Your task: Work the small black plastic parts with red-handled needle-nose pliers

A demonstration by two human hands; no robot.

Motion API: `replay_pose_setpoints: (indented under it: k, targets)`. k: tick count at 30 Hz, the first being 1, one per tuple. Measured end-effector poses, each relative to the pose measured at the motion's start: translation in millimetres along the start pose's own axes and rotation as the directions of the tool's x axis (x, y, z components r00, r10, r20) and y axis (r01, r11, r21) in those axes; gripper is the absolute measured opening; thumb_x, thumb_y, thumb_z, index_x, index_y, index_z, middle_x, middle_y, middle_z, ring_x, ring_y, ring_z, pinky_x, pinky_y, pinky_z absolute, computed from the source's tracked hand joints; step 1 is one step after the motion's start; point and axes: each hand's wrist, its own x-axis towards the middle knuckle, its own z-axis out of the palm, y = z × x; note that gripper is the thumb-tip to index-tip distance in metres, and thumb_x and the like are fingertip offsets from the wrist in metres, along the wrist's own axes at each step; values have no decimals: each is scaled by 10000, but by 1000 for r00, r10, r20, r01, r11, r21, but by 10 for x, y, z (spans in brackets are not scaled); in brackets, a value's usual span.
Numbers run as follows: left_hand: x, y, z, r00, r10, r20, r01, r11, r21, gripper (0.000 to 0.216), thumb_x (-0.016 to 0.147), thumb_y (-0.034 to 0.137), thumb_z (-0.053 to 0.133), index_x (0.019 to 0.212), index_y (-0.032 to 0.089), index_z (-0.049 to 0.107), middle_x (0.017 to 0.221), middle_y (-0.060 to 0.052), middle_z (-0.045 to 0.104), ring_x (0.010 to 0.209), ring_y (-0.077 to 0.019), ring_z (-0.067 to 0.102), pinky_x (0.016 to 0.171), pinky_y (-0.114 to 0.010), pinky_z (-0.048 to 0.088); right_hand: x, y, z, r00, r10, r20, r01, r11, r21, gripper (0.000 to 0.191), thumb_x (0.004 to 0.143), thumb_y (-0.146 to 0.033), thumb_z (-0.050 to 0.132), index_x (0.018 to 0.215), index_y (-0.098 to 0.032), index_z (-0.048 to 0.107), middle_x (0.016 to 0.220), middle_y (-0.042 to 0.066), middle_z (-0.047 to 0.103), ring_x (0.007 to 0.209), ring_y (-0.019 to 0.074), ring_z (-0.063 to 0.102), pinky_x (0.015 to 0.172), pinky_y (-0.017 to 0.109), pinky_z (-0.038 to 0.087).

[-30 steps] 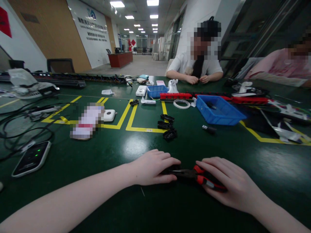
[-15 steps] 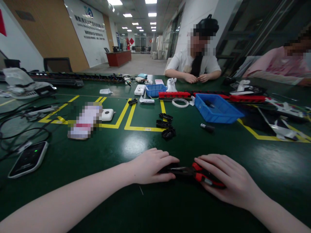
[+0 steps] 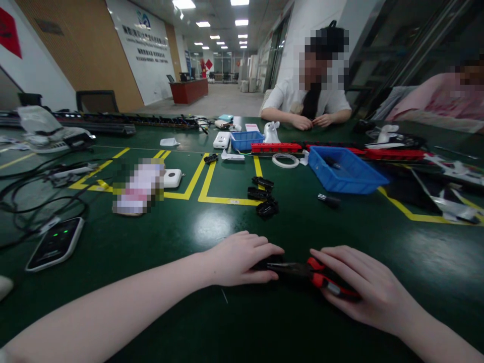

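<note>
Pliers [image 3: 302,272] with red and black handles lie flat on the green table [image 3: 212,227] near its front edge. My left hand [image 3: 240,258] rests over the jaw end, fingers curled down around a small black part that is mostly hidden. My right hand [image 3: 363,287] lies over the red handles, fingers bent around them. Three small black connectors [image 3: 262,195] sit a little beyond my hands.
A blue bin [image 3: 346,171], a black cylinder [image 3: 328,200], a tape ring [image 3: 285,160] and red strips [image 3: 274,147] lie further back. A phone-like device [image 3: 55,243] and cables [image 3: 34,201] are at left. A person in white sits opposite, another at far right.
Both hands and the pliers stay in place on the table. Only the view has shifted slightly.
</note>
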Motion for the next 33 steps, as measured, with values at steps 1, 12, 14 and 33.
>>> replay_pose_setpoints:
  k: [1,12,14,33]
  targets:
    - [1,-2,-3,1000,1,2,-1,1000,-4,440,1009,425,574,1361,167,519,1139,-88,691,1003,-230,680,880,-341,504,-18,11,8,1000,11,-25,-10,1000,8,514,896,-250,619,1403,-189,557,1138,120,715,981,242,703,814,363,612]
    - [6,-12,-23,1000,5,25,-5,1000,3,437,1019,428,562,1371,175,505,1182,-86,685,1038,-220,676,910,-343,502,-8,-3,28,997,74,3,-74,995,66,469,922,-292,601,1388,-246,573,1138,99,709,958,250,707,805,388,620]
    - [7,-4,-29,1000,3,27,-3,1000,6,435,1018,424,564,1370,174,505,1179,-85,686,1036,-221,676,909,-345,501,12,-20,10,997,83,8,-83,995,59,454,926,-291,595,1378,-245,577,1138,99,708,960,251,706,803,393,621]
    - [5,-19,3,1000,22,3,-22,999,30,466,1006,435,586,1368,151,513,1154,-86,689,1018,-220,679,888,-332,504,-24,14,4,998,54,22,-54,998,30,434,945,-300,568,1372,-226,573,1139,107,700,977,250,698,823,401,616]
